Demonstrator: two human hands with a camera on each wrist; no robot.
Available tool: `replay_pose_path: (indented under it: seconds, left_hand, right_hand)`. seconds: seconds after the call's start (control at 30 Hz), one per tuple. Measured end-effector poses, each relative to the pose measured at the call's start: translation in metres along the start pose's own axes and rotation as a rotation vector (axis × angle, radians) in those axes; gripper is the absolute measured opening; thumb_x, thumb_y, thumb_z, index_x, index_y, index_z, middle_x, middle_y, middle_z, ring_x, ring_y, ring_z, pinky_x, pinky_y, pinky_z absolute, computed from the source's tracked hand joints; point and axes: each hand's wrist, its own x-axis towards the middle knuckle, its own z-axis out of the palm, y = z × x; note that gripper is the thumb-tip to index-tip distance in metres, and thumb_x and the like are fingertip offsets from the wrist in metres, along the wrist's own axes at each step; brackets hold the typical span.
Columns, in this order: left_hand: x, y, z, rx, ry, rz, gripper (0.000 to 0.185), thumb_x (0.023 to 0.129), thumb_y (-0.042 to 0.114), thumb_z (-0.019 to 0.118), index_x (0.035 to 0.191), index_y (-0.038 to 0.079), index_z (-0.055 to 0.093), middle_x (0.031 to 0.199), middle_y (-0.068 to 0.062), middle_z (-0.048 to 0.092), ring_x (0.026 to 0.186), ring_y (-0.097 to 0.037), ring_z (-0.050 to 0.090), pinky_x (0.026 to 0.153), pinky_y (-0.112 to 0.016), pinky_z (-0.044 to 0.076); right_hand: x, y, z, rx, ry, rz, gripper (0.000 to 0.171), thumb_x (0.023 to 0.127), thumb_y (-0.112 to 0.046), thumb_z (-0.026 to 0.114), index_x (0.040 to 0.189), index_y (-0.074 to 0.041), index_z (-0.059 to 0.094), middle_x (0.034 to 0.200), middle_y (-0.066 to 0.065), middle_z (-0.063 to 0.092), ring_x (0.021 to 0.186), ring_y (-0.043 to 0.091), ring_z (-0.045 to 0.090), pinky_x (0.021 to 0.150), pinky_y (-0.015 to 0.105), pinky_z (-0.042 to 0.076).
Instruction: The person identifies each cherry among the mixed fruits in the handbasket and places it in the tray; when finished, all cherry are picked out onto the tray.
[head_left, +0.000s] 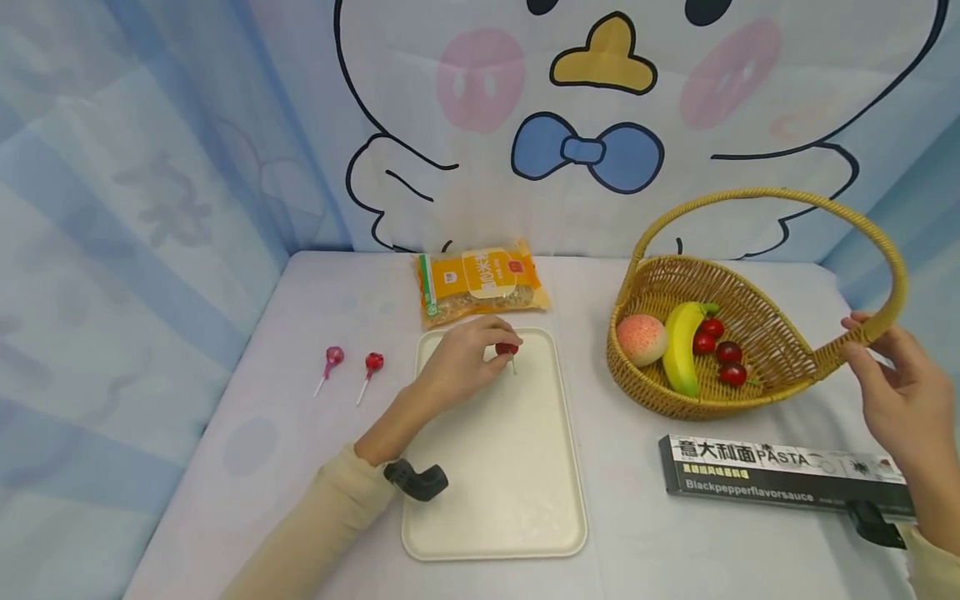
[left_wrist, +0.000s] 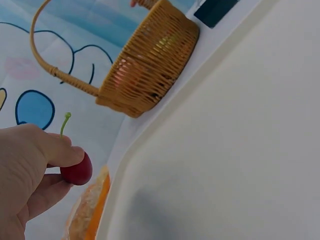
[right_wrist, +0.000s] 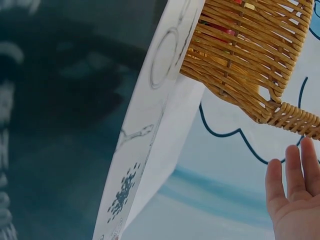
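My left hand (head_left: 467, 357) pinches a dark red cherry (left_wrist: 78, 171) by thumb and fingers, its green stem showing in the left wrist view. It is above the far part of a cream tray (head_left: 495, 467). On the right, my right hand (head_left: 903, 392) grips the wicker basket (head_left: 652, 400) at the foot of its handle (head_left: 828, 358), thumb in front and fingertips behind. Inside the basket lie a peach (head_left: 641, 339), a banana (head_left: 681, 350) and several cherries (head_left: 729, 352). The right wrist view shows some fingers (right_wrist: 295, 172) extended below the handle.
Two lollipops, one pink (head_left: 333, 357) and one red (head_left: 374, 362), lie left of the tray. Behind the tray is an orange bag of grain (head_left: 483, 283). A black-and-white pasta box (head_left: 780, 475) lies in front of the basket. A printed curtain (head_left: 585, 208) hangs behind the table.
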Motion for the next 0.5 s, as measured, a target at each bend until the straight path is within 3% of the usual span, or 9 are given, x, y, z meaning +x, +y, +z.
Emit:
replay_pose_path:
  seconds: [0.23,0.5]
  left_hand:
    - [-0.003,-0.013,0.004,0.025,-0.019,-0.053,0.020,0.096,0.007,0.079,0.116,0.007,0.081,0.120,-0.006,0.076,0.107,-0.022,0.072,0.099,-0.035,0.062]
    - [-0.003,-0.023,0.008,0.084,-0.046,-0.069,0.017,0.095,0.006,0.078,0.112,0.006,0.082,0.119,-0.007,0.076,0.107,-0.023,0.073,0.098,-0.036,0.062]
  right_hand:
    - [0.000,-0.001,0.000,0.002,-0.020,0.021,0.047,0.115,-0.024,0.047,0.160,-0.036,0.046,0.156,-0.024,0.052,0.140,-0.016,0.043,0.115,0.003,0.034]
    - [0.000,-0.001,0.002,0.026,-0.018,0.009,0.046,0.115,-0.023,0.046,0.159,-0.035,0.047,0.152,-0.026,0.055,0.126,-0.022,0.041,0.116,0.005,0.035]
